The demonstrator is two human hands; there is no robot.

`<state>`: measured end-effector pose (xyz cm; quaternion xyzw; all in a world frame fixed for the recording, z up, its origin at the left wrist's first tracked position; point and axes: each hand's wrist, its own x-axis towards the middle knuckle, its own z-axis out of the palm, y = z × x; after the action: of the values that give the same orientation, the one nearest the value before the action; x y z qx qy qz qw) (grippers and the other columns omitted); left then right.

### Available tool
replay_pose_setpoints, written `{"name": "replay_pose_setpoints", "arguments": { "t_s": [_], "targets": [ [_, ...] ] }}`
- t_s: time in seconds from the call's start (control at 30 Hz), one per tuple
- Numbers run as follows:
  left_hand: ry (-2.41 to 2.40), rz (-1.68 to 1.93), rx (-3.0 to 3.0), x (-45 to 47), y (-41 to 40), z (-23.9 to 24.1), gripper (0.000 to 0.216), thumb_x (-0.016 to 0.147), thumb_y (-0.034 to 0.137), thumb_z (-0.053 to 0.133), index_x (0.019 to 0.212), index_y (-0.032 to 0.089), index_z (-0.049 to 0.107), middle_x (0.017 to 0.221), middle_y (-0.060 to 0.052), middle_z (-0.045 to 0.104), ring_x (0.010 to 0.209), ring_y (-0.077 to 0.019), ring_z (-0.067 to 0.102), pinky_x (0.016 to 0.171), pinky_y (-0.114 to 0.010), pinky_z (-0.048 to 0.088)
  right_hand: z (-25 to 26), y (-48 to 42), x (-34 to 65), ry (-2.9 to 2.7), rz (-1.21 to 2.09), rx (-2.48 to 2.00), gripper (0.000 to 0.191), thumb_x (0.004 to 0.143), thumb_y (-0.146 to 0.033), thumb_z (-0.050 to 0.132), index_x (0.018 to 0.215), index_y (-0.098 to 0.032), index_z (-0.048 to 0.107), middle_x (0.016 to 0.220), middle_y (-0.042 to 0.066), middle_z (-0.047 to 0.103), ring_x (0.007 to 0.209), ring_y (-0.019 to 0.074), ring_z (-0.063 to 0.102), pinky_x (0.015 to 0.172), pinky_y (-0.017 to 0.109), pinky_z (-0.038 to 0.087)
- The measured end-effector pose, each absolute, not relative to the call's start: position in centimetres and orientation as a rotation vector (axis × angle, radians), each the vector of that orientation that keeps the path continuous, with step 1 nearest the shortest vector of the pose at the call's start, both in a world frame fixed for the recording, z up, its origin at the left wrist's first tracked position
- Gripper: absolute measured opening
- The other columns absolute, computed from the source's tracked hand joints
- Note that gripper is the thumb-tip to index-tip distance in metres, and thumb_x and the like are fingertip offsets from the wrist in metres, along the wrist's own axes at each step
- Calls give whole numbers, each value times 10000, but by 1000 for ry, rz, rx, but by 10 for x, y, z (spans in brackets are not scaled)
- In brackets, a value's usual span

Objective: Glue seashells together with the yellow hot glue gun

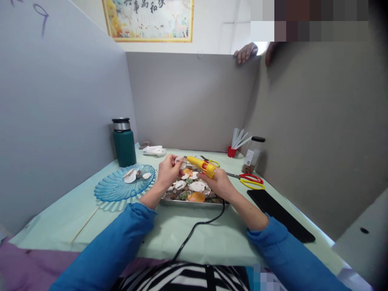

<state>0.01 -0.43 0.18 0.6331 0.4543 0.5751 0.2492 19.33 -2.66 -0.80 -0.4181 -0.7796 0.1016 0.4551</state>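
My right hand [218, 182] grips a yellow hot glue gun [198, 163], its nozzle pointing left. A black cord runs from it down over the table edge. My left hand [169, 169] pinches a whitish seashell [181, 161] close to the nozzle; whether they touch I cannot tell. Both hands are above a metal tray [194, 204] filled with shells and stones, among them an orange shell [197, 197] and a white shell [197, 186]. To the left, a blue scalloped glass plate [110, 188] holds a few shells.
A green bottle [124, 145] stands back left, near a white bundle [154, 150]. On the right are red-yellow scissors [251, 181], a clear jar [251, 155], a red cup [232, 152] of glue sticks and a black slab [280, 214]. Another person's hand [246, 52] rests on the partition.
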Motion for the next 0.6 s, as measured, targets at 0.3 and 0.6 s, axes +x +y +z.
{"name": "replay_pose_setpoints", "arguments": {
  "t_s": [0.3,0.6],
  "targets": [
    [1238,1565,1708,1,-5,3,237,776,422,586,837,210,497,464,25,603,414,-183,595,402,-233,405,-9,-26,193,-1921,263,-1046,340,805,-509,553,742,-175,561,565,-25,497,521,115,441,498,231,333],
    [1216,1561,1691,-1,0,-1,250,771,426,587,844,206,494,466,26,606,405,-177,595,387,-225,411,-7,-26,193,-1929,240,-1053,348,810,-507,554,777,-162,587,589,-19,523,542,123,464,518,236,343]
  ]
}}
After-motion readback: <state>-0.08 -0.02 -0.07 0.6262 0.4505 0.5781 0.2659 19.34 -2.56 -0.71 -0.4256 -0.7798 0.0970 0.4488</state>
